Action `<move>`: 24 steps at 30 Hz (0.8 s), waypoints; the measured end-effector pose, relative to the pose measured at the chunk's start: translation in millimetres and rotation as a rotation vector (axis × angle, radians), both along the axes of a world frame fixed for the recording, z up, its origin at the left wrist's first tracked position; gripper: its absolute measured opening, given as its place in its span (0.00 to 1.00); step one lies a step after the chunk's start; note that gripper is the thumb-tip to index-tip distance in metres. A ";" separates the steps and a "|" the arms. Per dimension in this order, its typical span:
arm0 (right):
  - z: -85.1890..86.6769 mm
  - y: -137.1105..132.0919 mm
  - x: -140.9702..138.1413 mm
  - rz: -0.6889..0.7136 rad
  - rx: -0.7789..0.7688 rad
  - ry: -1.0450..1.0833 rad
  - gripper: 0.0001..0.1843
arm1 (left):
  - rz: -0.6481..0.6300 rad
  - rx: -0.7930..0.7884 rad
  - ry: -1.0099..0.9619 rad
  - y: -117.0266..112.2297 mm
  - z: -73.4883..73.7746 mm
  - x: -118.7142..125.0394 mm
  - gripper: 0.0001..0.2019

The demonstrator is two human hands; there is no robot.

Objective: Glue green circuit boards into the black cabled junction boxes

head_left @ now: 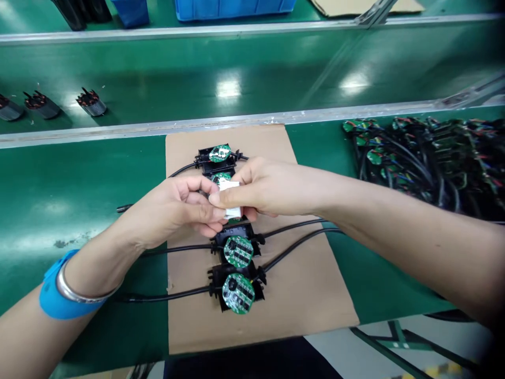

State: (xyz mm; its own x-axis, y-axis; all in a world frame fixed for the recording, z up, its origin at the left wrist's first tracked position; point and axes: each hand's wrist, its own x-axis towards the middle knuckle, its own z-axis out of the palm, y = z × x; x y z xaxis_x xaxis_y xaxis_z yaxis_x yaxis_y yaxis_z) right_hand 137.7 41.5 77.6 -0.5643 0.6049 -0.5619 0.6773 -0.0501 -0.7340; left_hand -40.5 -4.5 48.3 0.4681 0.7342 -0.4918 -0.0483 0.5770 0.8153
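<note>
Head view: nearest, at the table's front edge, a flat brown cardboard sheet point(300, 295) lies on the green table mat point(79, 184), bare at its right side and near corners. On it, a row of black plastic housings with round green circuit boards point(238, 292) runs away from the viewer, black cables trailing to both sides. Above the row's middle, the left hand point(177, 210), blue band and metal bangle at its wrist, and the right hand point(268, 187) meet, fingers pinched together on a small white plastic piece point(231, 199). Right, well apart, lies a heap of wired green boards point(430, 158). Beyond an aluminium rail point(118, 130), three grey copper-wound motor cores point(91, 102) stand on the open green conveyor belt point(236, 79).
</note>
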 end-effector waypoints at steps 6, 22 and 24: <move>-8.2 -7.5 -10.4 -0.009 0.019 -0.047 0.13 | 0.030 -0.084 0.051 -2.7 -13.3 -2.7 0.13; -11.8 -10.0 -21.5 -0.086 0.009 -0.096 0.06 | 0.060 -0.081 0.093 1.1 -22.6 0.0 0.14; -14.6 -9.1 -21.4 -0.079 0.002 -0.073 0.08 | 0.065 -0.081 0.095 1.4 -22.8 0.0 0.13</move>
